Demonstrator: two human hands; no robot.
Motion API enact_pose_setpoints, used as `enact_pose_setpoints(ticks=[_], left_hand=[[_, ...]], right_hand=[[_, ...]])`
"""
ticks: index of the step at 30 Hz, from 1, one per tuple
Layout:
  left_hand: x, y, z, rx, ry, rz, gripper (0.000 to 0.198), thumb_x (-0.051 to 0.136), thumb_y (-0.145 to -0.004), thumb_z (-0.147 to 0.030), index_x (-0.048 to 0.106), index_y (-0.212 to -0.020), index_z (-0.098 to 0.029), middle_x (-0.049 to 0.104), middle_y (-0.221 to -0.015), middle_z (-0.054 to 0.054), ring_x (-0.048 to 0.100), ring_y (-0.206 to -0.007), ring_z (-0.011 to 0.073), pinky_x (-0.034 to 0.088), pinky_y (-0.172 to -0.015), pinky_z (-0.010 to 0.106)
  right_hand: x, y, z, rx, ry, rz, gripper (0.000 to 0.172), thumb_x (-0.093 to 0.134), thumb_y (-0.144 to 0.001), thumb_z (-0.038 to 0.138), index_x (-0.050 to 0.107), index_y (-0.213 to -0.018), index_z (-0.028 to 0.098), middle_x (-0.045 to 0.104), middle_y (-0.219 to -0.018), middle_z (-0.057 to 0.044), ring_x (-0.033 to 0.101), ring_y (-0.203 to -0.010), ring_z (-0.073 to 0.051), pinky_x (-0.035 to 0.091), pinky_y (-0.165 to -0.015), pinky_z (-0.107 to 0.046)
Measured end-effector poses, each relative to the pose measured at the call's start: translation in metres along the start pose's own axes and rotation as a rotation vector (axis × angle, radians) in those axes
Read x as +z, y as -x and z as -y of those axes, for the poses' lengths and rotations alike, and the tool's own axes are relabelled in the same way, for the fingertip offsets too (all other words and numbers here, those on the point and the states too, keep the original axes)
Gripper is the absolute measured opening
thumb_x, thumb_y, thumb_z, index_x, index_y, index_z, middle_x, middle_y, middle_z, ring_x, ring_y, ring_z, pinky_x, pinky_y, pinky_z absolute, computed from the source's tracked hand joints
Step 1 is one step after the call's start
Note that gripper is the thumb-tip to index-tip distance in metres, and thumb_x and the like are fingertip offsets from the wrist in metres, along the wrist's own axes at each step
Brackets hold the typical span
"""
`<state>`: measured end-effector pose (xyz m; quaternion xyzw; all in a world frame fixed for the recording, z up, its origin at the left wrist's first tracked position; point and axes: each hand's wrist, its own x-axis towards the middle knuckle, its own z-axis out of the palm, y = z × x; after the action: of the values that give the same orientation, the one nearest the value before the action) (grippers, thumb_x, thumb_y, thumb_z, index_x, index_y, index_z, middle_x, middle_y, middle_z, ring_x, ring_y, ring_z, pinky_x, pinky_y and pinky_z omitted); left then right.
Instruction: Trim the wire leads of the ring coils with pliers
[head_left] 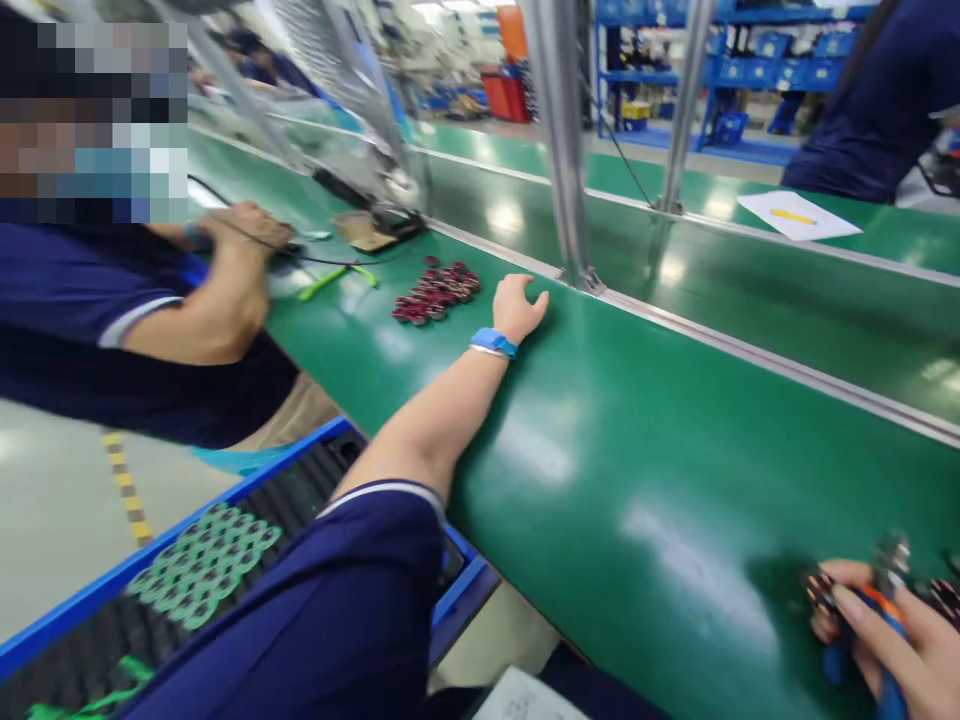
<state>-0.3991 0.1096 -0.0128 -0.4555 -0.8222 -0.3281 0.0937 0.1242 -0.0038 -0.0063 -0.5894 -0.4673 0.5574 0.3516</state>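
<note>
My left hand (520,308) reaches far over the green table, a blue wrist strap (493,342) above it. Thumb and fingers are apart, and I see nothing held between them. Just left of it lies a pile of small dark red round parts (436,293) with coppery edges. At the lower right, my right hand (896,630) is closed around pliers with blue and orange handles (891,690); their metal head is blurred. A small round part with copper bits (820,592) is also at its fingertips. Another such part (943,598) shows at the right edge.
A co-worker's arm (217,300) rests at the table's left, near green-handled pliers (337,280) and a tray (367,232). A blue-edged crate (300,455) below holds a green panel of round boards (206,562). A metal post (562,150) and rail (750,350) border the table (600,430).
</note>
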Motion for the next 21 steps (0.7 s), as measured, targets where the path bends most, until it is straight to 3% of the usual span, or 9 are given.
enact_pose_setpoints(ticks=[3, 4, 6, 8, 9, 11, 14, 17, 21], left_hand=[[0.001, 0.072, -0.071, 0.183, 0.288, 0.185, 0.039, 0.055, -0.082, -0.031, 0.054, -0.116, -0.01, 0.062, -0.115, 0.014, 0.062, -0.099, 0.0196, 0.052, -0.086, 0.033], [-0.003, 0.101, -0.096, 0.264, 0.417, 0.293, 0.04, 0.057, -0.082, -0.034, 0.054, -0.114, -0.012, 0.064, -0.111, 0.012, 0.064, -0.093, 0.0171, 0.054, -0.08, 0.03], [-0.015, 0.157, -0.142, 0.425, 0.792, 0.624, 0.054, 0.07, -0.076, -0.037, 0.052, -0.12, -0.012, 0.064, -0.111, 0.014, 0.065, -0.09, 0.0177, 0.054, -0.072, 0.028], [-0.028, 0.201, -0.18, 0.467, 0.925, 0.852, 0.069, 0.082, -0.063, -0.04, 0.052, -0.119, -0.013, 0.064, -0.108, 0.014, 0.064, -0.086, 0.0172, 0.052, -0.062, 0.024], [-0.032, 0.218, -0.197, 0.447, 0.954, 0.904, 0.072, 0.086, -0.057, -0.044, 0.053, -0.113, -0.014, 0.064, -0.103, 0.012, 0.063, -0.08, 0.016, 0.049, -0.054, 0.022], [-0.035, 0.239, -0.223, 0.461, 0.944, 0.925, 0.065, 0.087, -0.05, -0.051, 0.054, -0.092, -0.014, 0.06, -0.08, 0.003, 0.055, -0.064, 0.011, 0.041, -0.047, 0.02], [-0.03, 0.249, -0.245, 0.548, 0.903, 0.878, 0.049, 0.078, -0.066, -0.051, 0.044, -0.07, -0.016, 0.043, -0.058, -0.005, 0.037, -0.051, 0.0064, 0.032, -0.045, 0.02], [-0.027, 0.249, -0.248, 0.64, 0.843, 0.808, 0.038, 0.063, -0.084, -0.04, 0.041, -0.065, -0.016, 0.037, -0.054, -0.005, 0.03, -0.049, 0.0061, 0.027, -0.045, 0.021], [-0.03, 0.246, -0.246, 0.747, 0.812, 0.682, 0.029, 0.052, -0.091, -0.023, 0.041, -0.066, -0.016, 0.039, -0.055, -0.004, 0.032, -0.049, 0.006, 0.026, -0.046, 0.022]], right_hand=[[0.013, 0.003, 0.019, 0.08, -0.168, 0.098, 0.045, 0.08, -0.066, 0.046, 0.063, -0.092, 0.013, 0.064, -0.077, -0.006, 0.057, -0.065, -0.01, 0.05, -0.059, -0.021], [0.015, 0.002, 0.024, 0.122, -0.233, 0.152, 0.046, 0.082, -0.063, 0.044, 0.063, -0.089, 0.012, 0.064, -0.078, -0.006, 0.057, -0.064, -0.01, 0.051, -0.059, -0.022], [0.018, -0.003, 0.03, 0.148, -0.36, 0.155, 0.047, 0.084, -0.059, 0.043, 0.061, -0.087, 0.012, 0.064, -0.079, -0.005, 0.057, -0.063, -0.009, 0.051, -0.059, -0.022], [0.018, -0.007, 0.033, 0.181, -0.404, 0.135, 0.05, 0.086, -0.055, 0.042, 0.06, -0.085, 0.012, 0.064, -0.077, -0.004, 0.057, -0.06, -0.008, 0.051, -0.057, -0.021], [0.018, -0.007, 0.034, 0.187, -0.414, 0.127, 0.05, 0.086, -0.055, 0.042, 0.059, -0.084, 0.012, 0.065, -0.075, -0.003, 0.057, -0.059, -0.007, 0.051, -0.056, -0.021], [0.019, -0.005, 0.036, 0.181, -0.419, 0.122, 0.048, 0.085, -0.056, 0.042, 0.059, -0.084, 0.012, 0.064, -0.073, -0.002, 0.057, -0.057, -0.007, 0.051, -0.055, -0.019], [0.019, -0.002, 0.037, 0.13, -0.421, 0.109, 0.045, 0.085, -0.057, 0.039, 0.06, -0.082, 0.011, 0.063, -0.072, -0.001, 0.057, -0.058, -0.006, 0.048, -0.054, -0.017], [0.019, -0.002, 0.036, 0.08, -0.431, 0.108, 0.045, 0.087, -0.053, 0.035, 0.06, -0.079, 0.011, 0.06, -0.067, 0.001, 0.055, -0.055, -0.005, 0.046, -0.052, -0.016], [0.018, -0.003, 0.036, 0.082, -0.409, 0.131, 0.044, 0.086, -0.054, 0.035, 0.06, -0.081, 0.011, 0.059, -0.064, 0.002, 0.056, -0.055, -0.006, 0.047, -0.053, -0.018]])
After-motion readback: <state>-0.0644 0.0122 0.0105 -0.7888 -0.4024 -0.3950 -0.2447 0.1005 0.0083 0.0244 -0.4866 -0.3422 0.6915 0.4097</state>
